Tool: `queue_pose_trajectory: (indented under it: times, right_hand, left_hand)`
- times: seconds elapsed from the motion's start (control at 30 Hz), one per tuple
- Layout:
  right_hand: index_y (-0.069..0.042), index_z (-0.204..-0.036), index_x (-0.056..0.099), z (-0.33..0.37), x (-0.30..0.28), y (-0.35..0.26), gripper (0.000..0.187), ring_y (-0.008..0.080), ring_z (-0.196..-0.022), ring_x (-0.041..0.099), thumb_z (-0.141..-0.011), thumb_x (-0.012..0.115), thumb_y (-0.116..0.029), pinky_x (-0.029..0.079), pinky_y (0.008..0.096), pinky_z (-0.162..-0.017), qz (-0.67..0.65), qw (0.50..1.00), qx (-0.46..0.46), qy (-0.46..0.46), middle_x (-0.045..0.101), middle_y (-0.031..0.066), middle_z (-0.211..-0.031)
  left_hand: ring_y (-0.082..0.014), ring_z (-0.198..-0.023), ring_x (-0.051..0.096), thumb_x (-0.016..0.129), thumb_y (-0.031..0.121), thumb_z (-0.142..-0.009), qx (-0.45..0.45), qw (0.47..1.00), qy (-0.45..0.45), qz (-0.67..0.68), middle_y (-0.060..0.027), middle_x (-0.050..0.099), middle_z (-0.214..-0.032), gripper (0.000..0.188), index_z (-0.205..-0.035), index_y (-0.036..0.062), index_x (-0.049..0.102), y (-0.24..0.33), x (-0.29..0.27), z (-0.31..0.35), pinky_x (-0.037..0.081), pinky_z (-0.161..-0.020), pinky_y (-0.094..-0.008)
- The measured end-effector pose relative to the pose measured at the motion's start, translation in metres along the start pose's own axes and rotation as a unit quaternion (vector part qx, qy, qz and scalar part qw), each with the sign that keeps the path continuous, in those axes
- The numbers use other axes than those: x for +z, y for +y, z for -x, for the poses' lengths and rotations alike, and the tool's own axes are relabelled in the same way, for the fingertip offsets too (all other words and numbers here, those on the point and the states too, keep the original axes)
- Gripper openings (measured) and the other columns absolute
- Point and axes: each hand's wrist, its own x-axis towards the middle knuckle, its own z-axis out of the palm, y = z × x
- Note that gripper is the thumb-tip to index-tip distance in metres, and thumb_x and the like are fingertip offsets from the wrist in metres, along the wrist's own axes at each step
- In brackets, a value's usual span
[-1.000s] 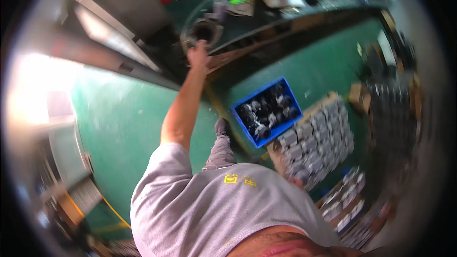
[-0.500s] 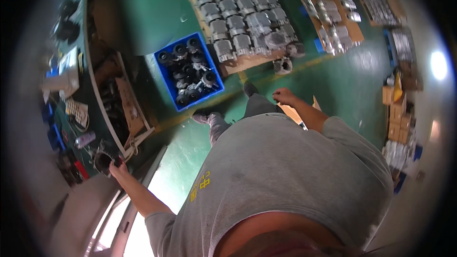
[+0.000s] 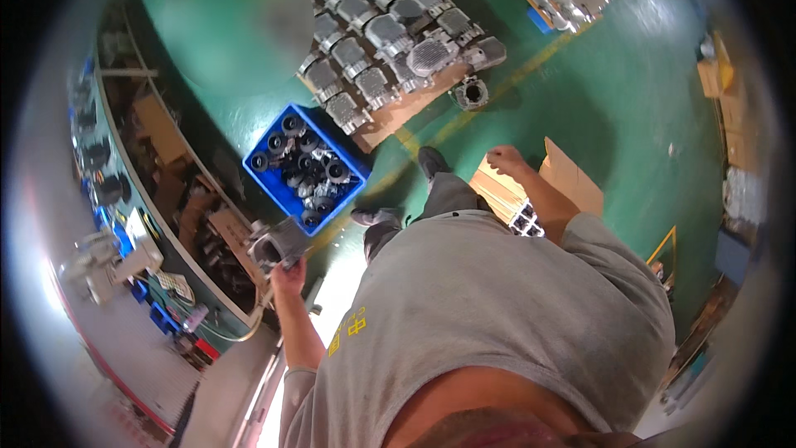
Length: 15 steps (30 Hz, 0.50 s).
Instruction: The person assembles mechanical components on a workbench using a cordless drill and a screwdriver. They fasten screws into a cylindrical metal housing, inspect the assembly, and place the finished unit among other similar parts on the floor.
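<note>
Open green floor [image 3: 630, 108] is left around the right hand [image 3: 507, 159]. The left hand [image 3: 288, 275] is hemmed between the blue crate [image 3: 305, 168] and cluttered workbench [image 3: 157, 191].

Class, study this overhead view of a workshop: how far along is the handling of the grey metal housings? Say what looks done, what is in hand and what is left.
Done: many grey housings stand in rows on the board on the green floor. In hand: the left hand holds one metal housing beside the blue crate of dark round parts; the right hand is empty. Left: one loose housing lies beside the rows, and the crate holds many parts.
</note>
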Motion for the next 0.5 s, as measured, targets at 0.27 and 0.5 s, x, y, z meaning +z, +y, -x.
queue_pose_trajectory:
  times: [0.27,0.5]
  right_hand:
    - [-0.004,-0.095,0.070,0.058,-0.101,0.090,0.024,0.0140,-0.072,0.065,-0.093,0.066,-0.027,0.054,0.0316,-0.058,-0.054,0.986,0.083,0.138,0.068,0.0046,-0.080]
    - [-0.002,-0.103,0.074,0.119,-0.084,0.156,0.021,0.0199,-0.071,0.070,-0.096,0.067,-0.020,0.060,0.0353,-0.059,-0.118,0.967,0.164,0.153,0.073,0.0110,-0.085]
  left_hand:
    - [-0.0351,-0.092,0.072,0.049,0.019,-0.102,-0.106,0.940,-0.089,-0.313,-0.0217,0.067,-0.111,0.027,-0.121,0.0003,0.052,-0.132,0.230,-0.086,0.062,-0.076,-0.0487]
    - [-0.0271,-0.058,0.067,0.056,0.014,-0.093,-0.003,0.846,-0.155,-0.510,-0.0177,0.067,-0.082,0.021,-0.095,-0.0055,0.063,-0.222,0.379,-0.090,0.061,-0.053,-0.0391]
